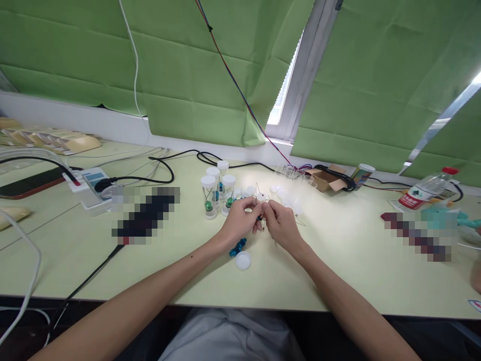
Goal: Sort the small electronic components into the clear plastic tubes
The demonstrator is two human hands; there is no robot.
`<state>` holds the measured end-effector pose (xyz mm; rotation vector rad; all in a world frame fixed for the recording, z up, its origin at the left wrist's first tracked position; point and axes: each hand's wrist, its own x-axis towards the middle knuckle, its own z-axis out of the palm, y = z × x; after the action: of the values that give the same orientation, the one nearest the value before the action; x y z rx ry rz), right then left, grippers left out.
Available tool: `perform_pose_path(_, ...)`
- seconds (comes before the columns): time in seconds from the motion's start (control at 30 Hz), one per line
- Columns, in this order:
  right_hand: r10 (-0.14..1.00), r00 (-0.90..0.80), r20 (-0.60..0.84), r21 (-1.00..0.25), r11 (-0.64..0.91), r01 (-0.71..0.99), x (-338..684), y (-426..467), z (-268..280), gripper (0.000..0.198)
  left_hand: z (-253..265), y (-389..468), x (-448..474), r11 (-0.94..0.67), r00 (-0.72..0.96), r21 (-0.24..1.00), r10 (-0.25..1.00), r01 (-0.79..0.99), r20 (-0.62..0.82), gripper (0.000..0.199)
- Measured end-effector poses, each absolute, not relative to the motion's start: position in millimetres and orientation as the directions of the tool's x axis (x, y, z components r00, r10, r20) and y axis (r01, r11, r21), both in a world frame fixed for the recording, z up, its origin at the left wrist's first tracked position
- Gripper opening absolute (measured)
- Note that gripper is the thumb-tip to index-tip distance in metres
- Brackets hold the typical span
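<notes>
Through the head camera I have the left grip [244, 216] and the right grip [281, 223] nearly touching, fingertips and thumbs pinched on a small dark piece with thin wire [257, 188]. That piece sits between the two grips; fingers hide much of it, so I can't tell exactly where each one pinches.

My main worry is slippage: the wire looks fine and springy, and if one grip loosened, the piece could twist free and drop to the counter [338, 273]. Pulling the grips apart unevenly would probably kink the wire. Its end stands up above the left grip, where it could snag a finger.

If the left wrist swung outward, it could topple the clear tubes [209, 198] just beyond and left of that grip. Dropping the left forearm might nudge the shiny blue piece [238, 246] or the white cap [243, 260] below it.
</notes>
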<state>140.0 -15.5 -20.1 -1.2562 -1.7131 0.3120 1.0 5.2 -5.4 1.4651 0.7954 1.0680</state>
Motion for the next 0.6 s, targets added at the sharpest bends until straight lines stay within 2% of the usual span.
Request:
perform_pose_path(0.4, 0.841, -0.013, 0.541, -0.662, 0.436, 0.609, 139.0, -15.7, -18.9, 0.04, -4.3, 4.7, 1.6, -0.187, 0.366, 0.981, 0.91, -0.054, 0.193, 0.036)
perform_pose_path(0.6, 0.86, 0.0, 0.509, -0.707, 0.418, 0.571, 138.3, -16.2, -17.5, 0.043, -4.8, 5.1, 1.7, -0.188, 0.368, 0.981, 0.909, -0.057, 0.196, 0.038)
